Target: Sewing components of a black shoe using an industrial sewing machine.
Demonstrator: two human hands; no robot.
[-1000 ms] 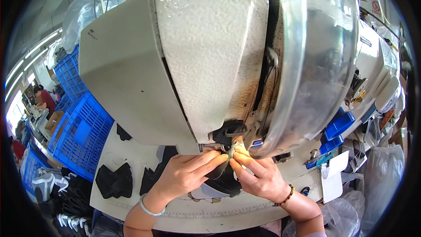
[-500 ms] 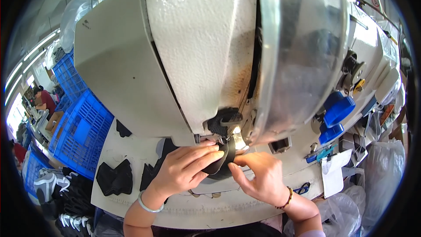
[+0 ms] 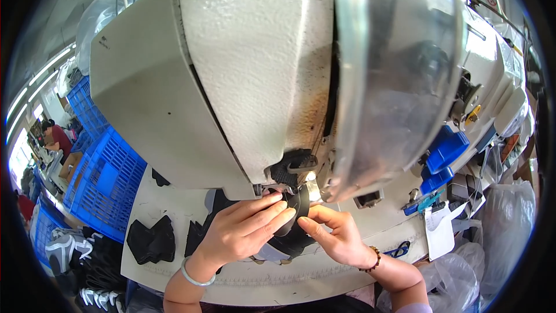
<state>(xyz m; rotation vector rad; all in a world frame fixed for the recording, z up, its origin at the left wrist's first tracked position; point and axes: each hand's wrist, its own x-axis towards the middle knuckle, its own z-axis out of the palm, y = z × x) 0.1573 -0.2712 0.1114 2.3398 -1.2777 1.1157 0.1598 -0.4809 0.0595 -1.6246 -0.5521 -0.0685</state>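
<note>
Beneath the needle area of a large cream sewing machine (image 3: 249, 52), I hold a black curved fabric piece (image 3: 297, 204). Its lower part, with a grey inner face, drapes over the machine bed between my hands. My left hand (image 3: 240, 229) presses its fingers together on the left side of the piece, close to the needle. On the right, my right hand (image 3: 333, 232) pinches the edge between thumb and forefinger. The needle tip and the stitching spot are hidden by my fingers and the machine head. A small lamp (image 3: 311, 175) lights the spot.
Folded black pieces (image 3: 151, 240) lie on the white table (image 3: 243, 284) at left. Blue crates (image 3: 107, 182) and stacked black-and-white pieces (image 3: 72, 249) stand beyond. Blue-handled scissors (image 3: 398, 249) lie at right, near a white paper (image 3: 439, 232) and plastic bags (image 3: 457, 275). Another person sits far left.
My right thumb and forefinger have come together on the edge, and that hand has shifted slightly left. More of the piece's lower part shows between my hands. The view has shifted a little.
</note>
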